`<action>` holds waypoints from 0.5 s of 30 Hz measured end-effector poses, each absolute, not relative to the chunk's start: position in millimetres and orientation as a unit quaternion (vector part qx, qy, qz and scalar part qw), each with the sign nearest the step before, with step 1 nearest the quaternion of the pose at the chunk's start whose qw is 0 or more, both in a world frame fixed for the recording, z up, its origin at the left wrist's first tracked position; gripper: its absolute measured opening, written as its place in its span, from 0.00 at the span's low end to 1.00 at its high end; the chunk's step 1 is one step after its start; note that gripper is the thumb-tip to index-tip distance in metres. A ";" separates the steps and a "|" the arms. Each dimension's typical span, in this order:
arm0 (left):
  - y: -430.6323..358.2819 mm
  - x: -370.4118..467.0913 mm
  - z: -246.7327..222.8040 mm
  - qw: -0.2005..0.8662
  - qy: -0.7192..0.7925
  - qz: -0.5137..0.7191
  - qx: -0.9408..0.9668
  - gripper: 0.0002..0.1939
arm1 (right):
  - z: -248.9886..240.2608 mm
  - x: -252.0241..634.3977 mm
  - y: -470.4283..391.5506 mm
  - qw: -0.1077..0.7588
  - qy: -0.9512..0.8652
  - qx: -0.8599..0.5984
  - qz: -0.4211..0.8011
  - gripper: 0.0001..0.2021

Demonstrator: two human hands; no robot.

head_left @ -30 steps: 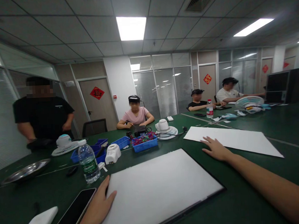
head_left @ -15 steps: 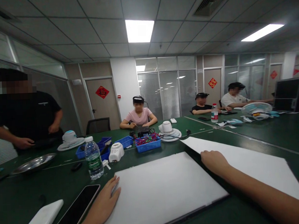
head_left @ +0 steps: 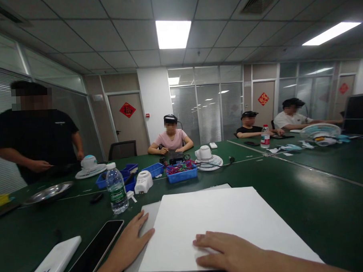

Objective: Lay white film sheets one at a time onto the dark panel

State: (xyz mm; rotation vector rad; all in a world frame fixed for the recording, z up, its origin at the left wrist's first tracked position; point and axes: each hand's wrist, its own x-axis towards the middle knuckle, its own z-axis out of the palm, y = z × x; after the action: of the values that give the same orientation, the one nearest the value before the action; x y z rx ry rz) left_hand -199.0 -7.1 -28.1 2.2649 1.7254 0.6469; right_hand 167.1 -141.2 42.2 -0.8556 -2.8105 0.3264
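A large white sheet (head_left: 233, 214) lies over a second, greyish-white board (head_left: 151, 213), which shows along the left and far edges. My left hand (head_left: 133, 238) rests at the left side of the board, thumb and fingers apart, with the thumb tip by the upper sheet's edge. On the near part of the white sheet my right hand (head_left: 219, 248) lies palm down, fingers stretched out. Just left of my left hand is a dark-screened phone (head_left: 93, 252), and beside it a white slab-shaped device (head_left: 53, 262).
A water bottle (head_left: 116, 191) stands left of the board. Beyond it are a white plastic housing (head_left: 144, 181), a blue bin (head_left: 182, 176) of wires and a fan part (head_left: 208, 161). A metal tray (head_left: 48, 192) lies far left. Several people are around the green table (head_left: 292, 187).
The upper white sheet has come from the right onto the board. My right hand has let go of its edge and now lies flat on it. The left hand has stayed by the board.
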 end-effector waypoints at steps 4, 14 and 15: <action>-3.6 -203.6 -33.1 0.118 0.568 0.235 0.780 0.32 | 28.4 180.9 -129.1 0.116 -0.920 -0.372 0.029 0.29; -10.9 -196.3 -27.6 0.138 0.544 0.263 0.785 0.27 | 18.0 200.2 -116.8 0.122 -0.928 -0.346 0.059 0.35; -10.9 -196.1 -27.6 0.142 0.543 0.265 0.784 0.27 | 18.0 201.0 -116.9 0.125 -0.927 -0.347 0.065 0.36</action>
State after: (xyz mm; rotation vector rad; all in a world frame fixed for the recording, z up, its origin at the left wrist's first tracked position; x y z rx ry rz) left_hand -196.1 -10.9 -27.6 2.2640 1.5659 0.7641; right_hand 201.0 -116.9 18.0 -1.0112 -2.7011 0.1879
